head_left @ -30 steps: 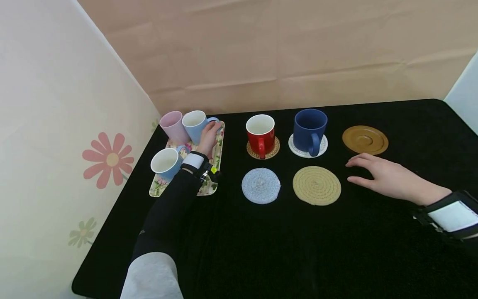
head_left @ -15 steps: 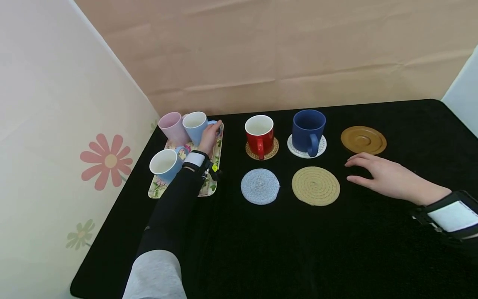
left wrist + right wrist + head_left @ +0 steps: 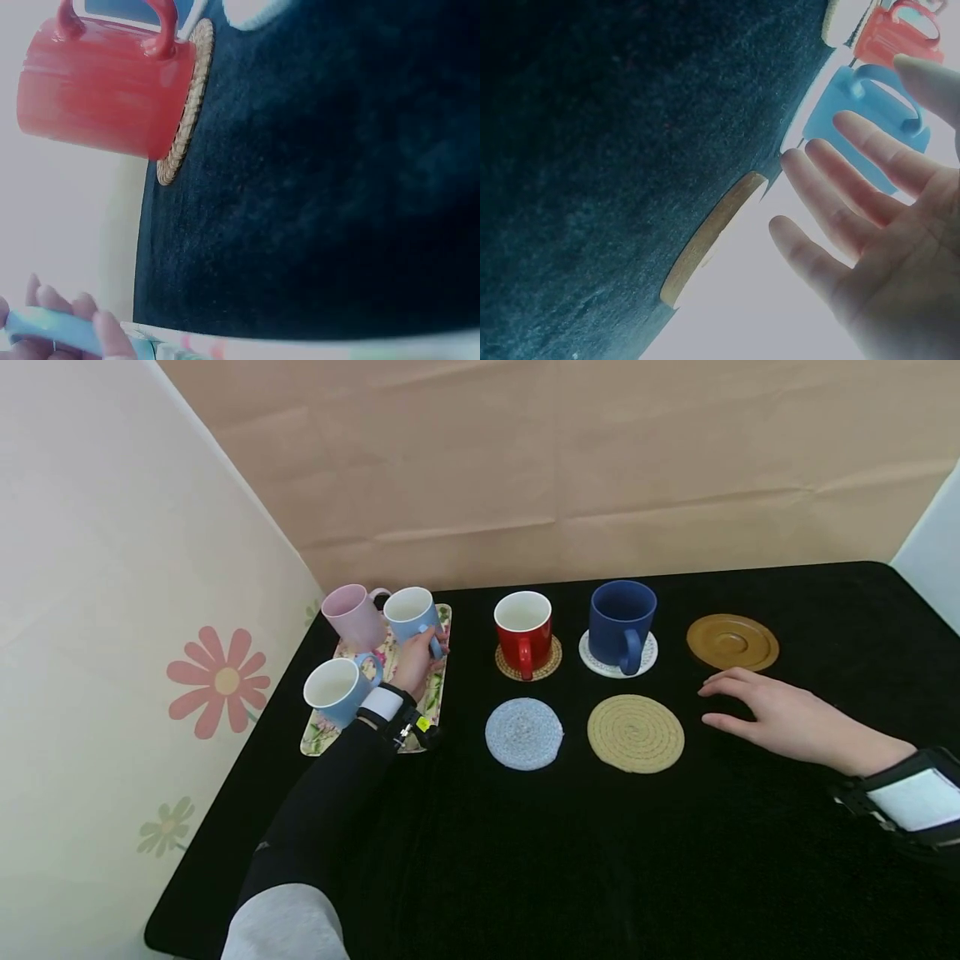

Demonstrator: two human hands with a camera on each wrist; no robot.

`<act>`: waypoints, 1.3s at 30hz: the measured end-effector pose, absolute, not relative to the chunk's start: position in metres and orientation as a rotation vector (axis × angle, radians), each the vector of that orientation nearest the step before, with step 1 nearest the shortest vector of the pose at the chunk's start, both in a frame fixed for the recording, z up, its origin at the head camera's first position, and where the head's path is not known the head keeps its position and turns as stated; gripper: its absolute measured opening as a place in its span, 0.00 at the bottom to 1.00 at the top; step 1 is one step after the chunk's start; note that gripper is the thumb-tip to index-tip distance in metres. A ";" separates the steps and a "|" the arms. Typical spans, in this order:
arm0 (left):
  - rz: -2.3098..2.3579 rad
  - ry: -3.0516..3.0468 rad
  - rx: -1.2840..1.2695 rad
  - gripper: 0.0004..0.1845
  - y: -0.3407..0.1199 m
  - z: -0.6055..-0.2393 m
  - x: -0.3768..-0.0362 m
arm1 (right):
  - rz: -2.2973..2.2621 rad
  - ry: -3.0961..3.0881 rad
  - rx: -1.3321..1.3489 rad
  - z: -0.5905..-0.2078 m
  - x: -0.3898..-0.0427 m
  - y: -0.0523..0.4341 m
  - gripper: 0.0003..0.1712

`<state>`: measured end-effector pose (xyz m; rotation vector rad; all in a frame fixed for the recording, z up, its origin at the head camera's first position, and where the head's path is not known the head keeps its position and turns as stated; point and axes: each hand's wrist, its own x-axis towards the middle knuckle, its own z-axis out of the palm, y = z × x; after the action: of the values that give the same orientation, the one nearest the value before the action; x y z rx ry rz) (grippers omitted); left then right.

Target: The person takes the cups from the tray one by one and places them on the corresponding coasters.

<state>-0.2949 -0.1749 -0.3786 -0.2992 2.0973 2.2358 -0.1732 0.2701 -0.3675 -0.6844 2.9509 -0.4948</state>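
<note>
At the back of the floral tray [image 3: 432, 710] stands a light blue mug [image 3: 405, 627] with a white inside. My left hand [image 3: 414, 664] holds it by its handle; in the left wrist view the fingers curl round the pale blue handle [image 3: 60, 328]. Left of it is a pink mug [image 3: 358, 622], and nearer the front a second light blue mug [image 3: 341, 697], both on the tray. My right hand [image 3: 795, 720] hovers over the black table beside the wooden coaster [image 3: 732, 642]. Its fingers are spread and loosely straight in the right wrist view, holding nothing.
A red mug [image 3: 523, 642] sits on a woven coaster [image 3: 555, 660], a dark blue mug [image 3: 617, 622] on a white coaster [image 3: 592, 657]. In front lie a pale blue round coaster [image 3: 523, 733] and a yellow-green one [image 3: 636, 733]. A wall [image 3: 225, 568] borders the table's left side.
The back light blue mug has shifted right, away from the pink mug, and turned so its handle swings toward the front. My left hand moved nearer with the handle. The right hand stays nearly still.
</note>
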 end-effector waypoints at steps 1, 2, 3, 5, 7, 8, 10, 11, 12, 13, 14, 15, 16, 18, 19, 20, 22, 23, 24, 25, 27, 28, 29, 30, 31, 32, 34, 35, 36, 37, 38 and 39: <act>2.254 2.074 -0.306 0.19 -0.176 -0.379 -0.294 | -0.498 2.952 -0.685 -0.367 -0.173 0.271 0.22; 2.276 2.048 -0.306 0.18 -0.177 -0.379 -0.293 | -0.502 2.954 -0.687 -0.368 -0.172 0.271 0.22; 2.298 2.022 -0.308 0.18 -0.178 -0.379 -0.292 | -0.504 2.955 -0.688 -0.368 -0.172 0.272 0.22; 2.322 1.988 -0.313 0.17 -0.179 -0.379 -0.289 | -0.511 2.959 -0.694 -0.368 -0.171 0.273 0.22; 2.340 1.954 -0.317 0.18 -0.180 -0.378 -0.287 | -0.517 2.964 -0.699 -0.369 -0.170 0.274 0.21; 2.349 1.940 -0.319 0.18 -0.181 -0.378 -0.286 | -0.517 2.969 -0.701 -0.369 -0.170 0.275 0.21; 2.358 1.920 -0.325 0.19 -0.182 -0.378 -0.285 | -0.516 2.973 -0.702 -0.369 -0.169 0.276 0.21; 2.363 1.907 -0.328 0.20 -0.182 -0.377 -0.285 | -0.515 2.974 -0.700 -0.369 -0.169 0.276 0.20; 2.366 1.897 -0.333 0.20 -0.183 -0.377 -0.284 | -0.515 2.975 -0.700 -0.369 -0.169 0.276 0.20; 2.368 1.891 -0.343 0.21 -0.183 -0.377 -0.284 | -0.514 2.976 -0.699 -0.369 -0.169 0.277 0.20; 2.367 1.888 -0.347 0.21 -0.184 -0.377 -0.284 | -0.515 2.977 -0.699 -0.369 -0.169 0.277 0.20; 2.364 1.884 -0.349 0.22 -0.184 -0.377 -0.284 | -0.516 2.977 -0.698 -0.369 -0.168 0.277 0.20; 2.365 1.878 -0.356 0.22 -0.184 -0.376 -0.284 | -0.515 2.975 -0.696 -0.369 -0.168 0.277 0.20; 2.371 1.869 -0.369 0.23 -0.184 -0.375 -0.283 | -0.513 2.975 -0.694 -0.368 -0.168 0.278 0.20; 2.374 1.868 -0.371 0.23 -0.183 -0.375 -0.283 | -0.512 2.974 -0.691 -0.368 -0.168 0.278 0.20; 2.377 1.867 -0.370 0.24 -0.183 -0.375 -0.283 | -0.511 2.971 -0.686 -0.367 -0.168 0.278 0.20; 2.387 1.866 -0.377 0.24 -0.182 -0.374 -0.282 | -0.510 2.965 -0.676 -0.367 -0.168 0.278 0.21; 2.390 1.867 -0.379 0.24 -0.182 -0.374 -0.282 | -0.510 2.963 -0.673 -0.366 -0.168 0.278 0.21; 2.393 1.870 -0.379 0.24 -0.182 -0.374 -0.282 | -0.511 2.961 -0.670 -0.366 -0.168 0.278 0.21; 2.395 1.870 -0.380 0.24 -0.182 -0.374 -0.282 | -0.511 2.959 -0.669 -0.366 -0.168 0.278 0.21; 2.405 1.869 -0.385 0.24 -0.182 -0.374 -0.283 | -0.510 2.960 -0.674 -0.365 -0.168 0.278 0.21; 2.413 1.868 -0.390 0.23 -0.182 -0.374 -0.283 | -0.507 2.963 -0.679 -0.365 -0.168 0.279 0.21; 2.417 1.873 -0.390 0.23 -0.182 -0.374 -0.283 | -0.505 2.966 -0.683 -0.365 -0.168 0.279 0.21; 2.423 1.876 -0.392 0.23 -0.182 -0.374 -0.283 | -0.503 2.969 -0.688 -0.364 -0.168 0.279 0.21; 2.426 1.879 -0.392 0.22 -0.183 -0.374 -0.283 | -0.501 2.974 -0.691 -0.364 -0.167 0.279 0.21; 2.430 1.881 -0.390 0.22 -0.183 -0.373 -0.283 | -0.497 2.978 -0.692 -0.363 -0.167 0.280 0.21; 2.430 1.891 -0.383 0.22 -0.182 -0.372 -0.281 | -0.489 2.986 -0.690 -0.362 -0.166 0.280 0.21; 2.425 1.898 -0.378 0.23 -0.182 -0.371 -0.280 | -0.486 2.987 -0.689 -0.361 -0.166 0.280 0.21; 2.419 1.904 -0.369 0.23 -0.182 -0.369 -0.279 | -0.483 2.989 -0.687 -0.360 -0.166 0.280 0.21; 2.416 1.909 -0.364 0.23 -0.182 -0.368 -0.278 | -0.480 2.990 -0.685 -0.359 -0.165 0.280 0.21; 2.415 1.913 -0.358 0.23 -0.182 -0.366 -0.277 | -0.478 2.991 -0.683 -0.359 -0.165 0.281 0.22; 2.412 1.919 -0.350 0.24 -0.181 -0.364 -0.276 | -0.480 2.991 -0.683 -0.358 -0.164 0.281 0.22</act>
<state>-0.2757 -0.1814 -0.3640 -0.3502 1.9188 2.4122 -0.1643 0.2809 -0.3581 -0.6827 2.9908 -0.4796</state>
